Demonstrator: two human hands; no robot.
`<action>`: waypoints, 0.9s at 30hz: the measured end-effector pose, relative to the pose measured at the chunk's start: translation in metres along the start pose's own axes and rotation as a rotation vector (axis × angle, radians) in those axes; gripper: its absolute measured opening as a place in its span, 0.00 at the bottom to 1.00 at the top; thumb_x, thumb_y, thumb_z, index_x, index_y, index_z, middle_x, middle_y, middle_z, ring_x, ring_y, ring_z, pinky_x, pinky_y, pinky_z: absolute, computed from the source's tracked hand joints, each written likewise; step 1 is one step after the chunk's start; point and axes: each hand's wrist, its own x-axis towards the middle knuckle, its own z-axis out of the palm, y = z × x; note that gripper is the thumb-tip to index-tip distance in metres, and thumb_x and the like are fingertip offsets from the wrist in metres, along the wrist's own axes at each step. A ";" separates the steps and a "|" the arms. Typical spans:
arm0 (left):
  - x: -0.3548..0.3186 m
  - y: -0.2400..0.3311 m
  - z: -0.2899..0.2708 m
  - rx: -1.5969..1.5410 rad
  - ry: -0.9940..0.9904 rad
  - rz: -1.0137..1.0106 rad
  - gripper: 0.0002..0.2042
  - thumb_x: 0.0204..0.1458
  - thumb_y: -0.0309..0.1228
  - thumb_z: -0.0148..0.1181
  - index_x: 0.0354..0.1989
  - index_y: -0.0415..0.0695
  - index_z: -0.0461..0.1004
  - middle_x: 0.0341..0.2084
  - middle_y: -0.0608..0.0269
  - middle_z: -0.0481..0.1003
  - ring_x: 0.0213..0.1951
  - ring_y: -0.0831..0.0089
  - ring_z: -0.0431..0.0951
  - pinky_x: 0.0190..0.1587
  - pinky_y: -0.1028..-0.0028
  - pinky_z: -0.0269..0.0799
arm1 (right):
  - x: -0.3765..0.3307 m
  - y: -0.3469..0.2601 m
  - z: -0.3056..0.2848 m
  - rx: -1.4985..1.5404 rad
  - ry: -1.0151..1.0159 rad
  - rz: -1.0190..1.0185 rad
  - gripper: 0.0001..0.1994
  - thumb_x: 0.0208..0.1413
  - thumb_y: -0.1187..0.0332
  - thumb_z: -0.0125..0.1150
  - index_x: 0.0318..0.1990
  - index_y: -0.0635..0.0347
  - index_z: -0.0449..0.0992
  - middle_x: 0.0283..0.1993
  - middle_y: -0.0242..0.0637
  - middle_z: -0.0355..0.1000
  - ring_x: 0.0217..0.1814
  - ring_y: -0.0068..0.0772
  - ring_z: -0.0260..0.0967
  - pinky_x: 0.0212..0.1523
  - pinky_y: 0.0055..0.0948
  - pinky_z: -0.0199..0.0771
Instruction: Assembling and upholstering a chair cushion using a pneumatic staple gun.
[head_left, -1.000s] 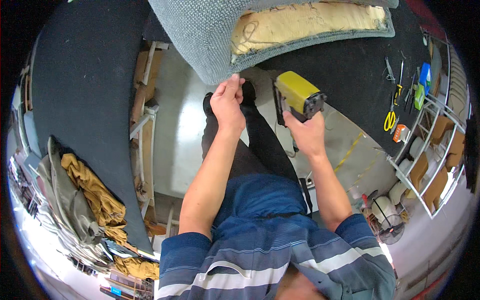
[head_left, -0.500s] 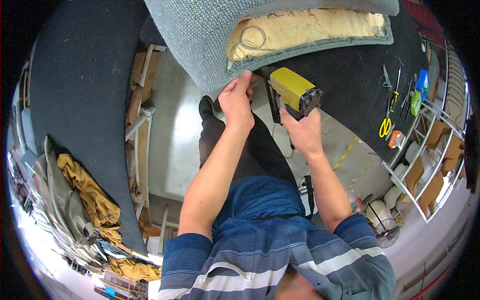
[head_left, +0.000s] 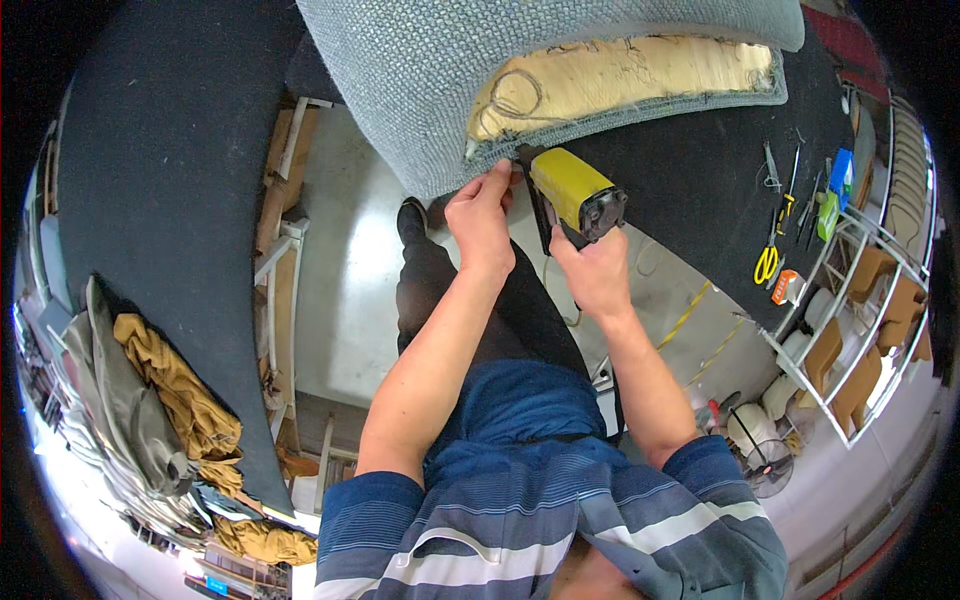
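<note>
A piece of furniture covered in grey-blue woven fabric (head_left: 420,80) lies ahead of me at the top of the head view. Its underside leaves a pale inner panel (head_left: 640,80) bare, with a loop of thin cord lying on it. My left hand (head_left: 485,220) pinches the fabric's edge near the front corner, fingertips pressed together. In my right hand (head_left: 597,270) is a yellow and black staple gun (head_left: 572,190), gripped by its handle. Its nose meets the fabric edge just right of my left fingertips; whether it touches is hard to see.
On the black worktop (head_left: 690,160) at right lie yellow-handled scissors (head_left: 766,264), other hand tools and a small orange box (head_left: 787,287). A white rack (head_left: 850,330) stands beyond. Another black table (head_left: 170,200) is at left, with brown cloth (head_left: 180,380) on its near end.
The staple gun has shifted slightly left, its nose closer to my left fingertips. The furniture piece has moved slightly down and right in view. My left hand still pinches the fabric edge.
</note>
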 end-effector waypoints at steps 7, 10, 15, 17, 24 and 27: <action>0.005 -0.002 -0.001 0.021 -0.019 0.000 0.11 0.53 0.34 0.65 0.28 0.36 0.81 0.19 0.72 0.70 0.23 0.82 0.62 0.27 0.79 0.55 | -0.001 -0.012 0.009 -0.169 0.039 0.135 0.12 0.48 0.73 0.59 0.41 0.65 0.75 0.38 0.52 0.76 0.43 0.59 0.74 0.41 0.42 0.73; 0.002 0.000 -0.001 0.033 0.008 -0.022 0.12 0.53 0.34 0.65 0.27 0.36 0.81 0.19 0.72 0.69 0.23 0.83 0.62 0.26 0.80 0.53 | -0.001 -0.004 0.011 -0.164 0.069 0.067 0.13 0.48 0.74 0.59 0.42 0.65 0.76 0.38 0.51 0.76 0.42 0.56 0.75 0.41 0.41 0.74; 0.002 0.002 -0.004 0.041 -0.013 -0.030 0.12 0.53 0.34 0.66 0.28 0.35 0.81 0.18 0.72 0.69 0.22 0.84 0.62 0.25 0.80 0.53 | -0.001 -0.006 -0.001 0.039 -0.023 0.081 0.14 0.51 0.77 0.59 0.47 0.67 0.76 0.42 0.36 0.77 0.44 0.24 0.73 0.46 0.26 0.71; 0.002 0.004 -0.003 0.051 -0.010 -0.032 0.12 0.52 0.34 0.66 0.28 0.35 0.81 0.18 0.72 0.69 0.22 0.83 0.62 0.26 0.80 0.53 | -0.006 -0.011 -0.004 -0.003 -0.047 0.139 0.15 0.51 0.78 0.58 0.48 0.66 0.76 0.44 0.34 0.77 0.46 0.24 0.72 0.48 0.26 0.70; 0.004 0.002 -0.003 0.042 0.012 -0.019 0.11 0.52 0.32 0.65 0.27 0.35 0.80 0.19 0.70 0.70 0.24 0.80 0.65 0.28 0.78 0.58 | -0.006 -0.007 0.001 -0.026 -0.059 0.074 0.15 0.51 0.78 0.58 0.48 0.66 0.75 0.44 0.34 0.77 0.46 0.24 0.72 0.48 0.26 0.71; 0.008 -0.002 -0.008 0.026 -0.008 -0.044 0.11 0.52 0.32 0.65 0.25 0.35 0.78 0.19 0.69 0.70 0.23 0.81 0.65 0.28 0.78 0.57 | -0.004 -0.008 0.005 -0.048 -0.097 0.109 0.15 0.51 0.78 0.58 0.48 0.66 0.76 0.44 0.35 0.77 0.45 0.24 0.73 0.48 0.26 0.71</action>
